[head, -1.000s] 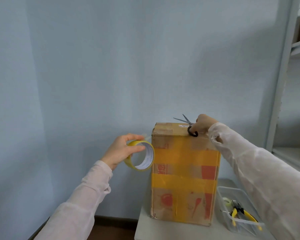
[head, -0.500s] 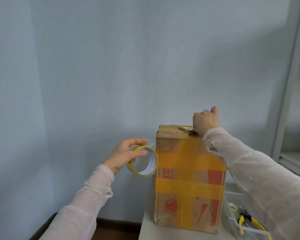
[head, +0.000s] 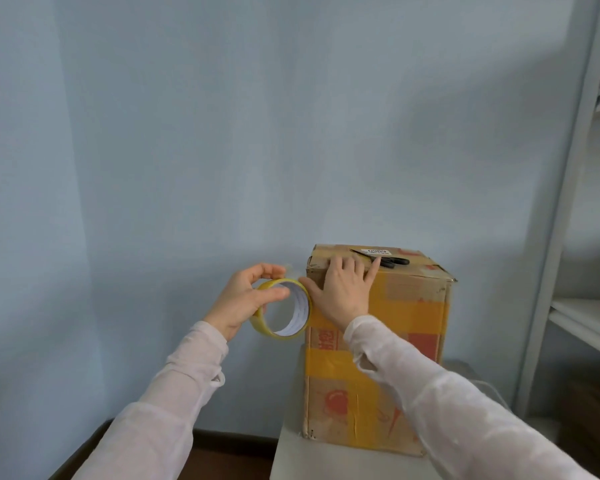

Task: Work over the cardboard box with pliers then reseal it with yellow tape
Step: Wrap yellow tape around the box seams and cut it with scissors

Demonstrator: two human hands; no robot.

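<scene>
Left hand (head: 245, 299) grips the yellow tape roll (head: 284, 308), held upright just beside the box's upper left edge. Right hand (head: 343, 292) lies open, flat against the cardboard box (head: 378, 375) standing on the table (head: 288, 455). Scissors (head: 383, 259) rest on top.

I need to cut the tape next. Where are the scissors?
The scissors lie flat on top of the cardboard box, just beyond the right hand's fingertips.

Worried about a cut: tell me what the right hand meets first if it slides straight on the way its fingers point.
Probably the black-handled scissors on the box top: the right hand points up over that edge.
</scene>
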